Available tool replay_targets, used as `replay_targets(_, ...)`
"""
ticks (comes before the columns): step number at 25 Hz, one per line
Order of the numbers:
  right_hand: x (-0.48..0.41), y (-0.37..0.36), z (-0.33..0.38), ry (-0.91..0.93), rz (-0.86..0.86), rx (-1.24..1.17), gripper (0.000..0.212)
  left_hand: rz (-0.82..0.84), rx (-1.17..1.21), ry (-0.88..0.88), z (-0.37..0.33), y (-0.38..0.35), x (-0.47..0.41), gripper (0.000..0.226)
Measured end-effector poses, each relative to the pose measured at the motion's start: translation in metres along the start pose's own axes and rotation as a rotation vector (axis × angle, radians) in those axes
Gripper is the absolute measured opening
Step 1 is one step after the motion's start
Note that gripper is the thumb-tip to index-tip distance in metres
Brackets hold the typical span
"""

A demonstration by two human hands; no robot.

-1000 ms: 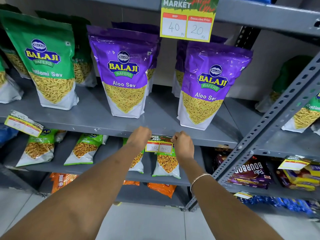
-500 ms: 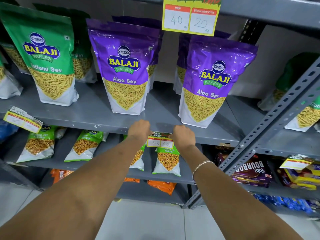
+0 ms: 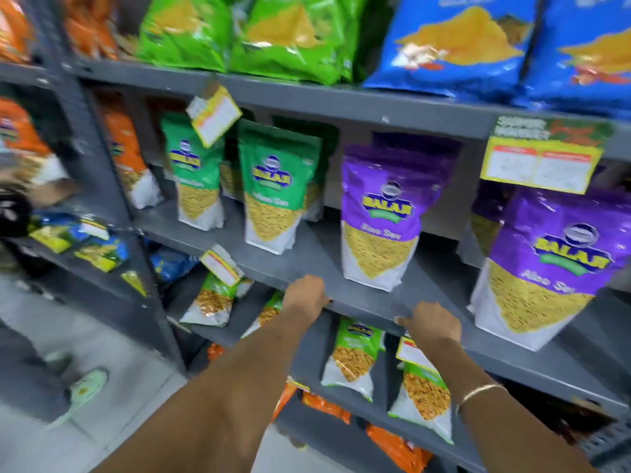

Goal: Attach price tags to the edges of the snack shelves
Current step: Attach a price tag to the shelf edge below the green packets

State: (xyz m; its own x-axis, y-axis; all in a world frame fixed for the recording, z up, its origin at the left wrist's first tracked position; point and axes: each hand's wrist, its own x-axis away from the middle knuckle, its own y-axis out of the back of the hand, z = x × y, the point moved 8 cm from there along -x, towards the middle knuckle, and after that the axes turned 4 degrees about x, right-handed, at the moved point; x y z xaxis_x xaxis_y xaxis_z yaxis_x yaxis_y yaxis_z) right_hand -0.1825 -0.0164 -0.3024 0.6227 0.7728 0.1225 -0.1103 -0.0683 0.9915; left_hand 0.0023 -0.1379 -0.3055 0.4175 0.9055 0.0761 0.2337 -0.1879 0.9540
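Observation:
The grey snack shelf edge (image 3: 362,307) runs across the middle, and both my hands are on it. My left hand (image 3: 305,295) curls its fingers over the edge, left of the purple Aloo Sev bag (image 3: 379,216). My right hand (image 3: 435,324) presses down on the top of a yellow price tag (image 3: 411,351) that hangs from the edge beneath it. The whole frame is motion-blurred, so the tag's print is unreadable.
Other yellow tags hang on the upper shelf (image 3: 215,116), the shelf's left end (image 3: 222,264) and at right (image 3: 539,163). Green bags (image 3: 278,186) and a second purple bag (image 3: 543,268) stand on the shelf. A grey upright post (image 3: 102,186) and another person's shoe (image 3: 83,390) are at left.
The view has swung left and up, blurring. My left hand has come off the tag and moved left along the edge. My right hand stays at the tag.

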Motion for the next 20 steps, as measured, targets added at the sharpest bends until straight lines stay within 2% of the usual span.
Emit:
replay_targets(3,0.001,-0.011,0.106,0.057,0.056,-0.215,0.045,-0.079,0.025,0.106,0.104,0.038,-0.023,0.032)
replay_targets(6,-0.01,-0.047,0.223,0.113,0.098,-0.401,0.035,-0.137,0.122,0.188,0.197,0.06,-0.051,0.034)
replay_targets(10,-0.019,-0.094,0.325,0.013,0.172,-0.811,0.014,-0.18,0.277,0.204,0.271,0.063,-0.086,0.038)
replay_targets(12,-0.025,-0.106,0.341,-0.136,0.18,-1.037,0.007,-0.17,0.361,0.157,0.282,0.057,-0.103,0.036)
replay_targets(13,-0.025,-0.11,0.343,-0.188,0.221,-1.08,0.022,-0.147,0.414,0.144,0.281,0.053,-0.108,0.033)
replay_targets(14,-0.024,-0.113,0.345,-0.192,0.276,-1.123,0.03,-0.14,0.468,0.116,0.276,0.052,-0.112,0.031)
replay_targets(16,-0.022,-0.117,0.355,-0.194,0.32,-1.201,0.019,-0.129,0.593,0.097,0.272,0.048,-0.119,0.02)
replay_targets(17,-0.022,-0.116,0.355,-0.205,0.3,-1.227,0.022,-0.15,0.636,0.095,0.271,0.049,-0.12,0.014)
replay_targets(19,-0.026,-0.112,0.345,-0.241,0.149,-1.081,0.027,-0.195,0.675,0.142,0.278,0.045,-0.119,0.035)
replay_targets(20,-0.026,-0.106,0.341,-0.229,0.077,-0.981,0.023,-0.201,0.668,0.173,0.285,0.043,-0.115,0.034)
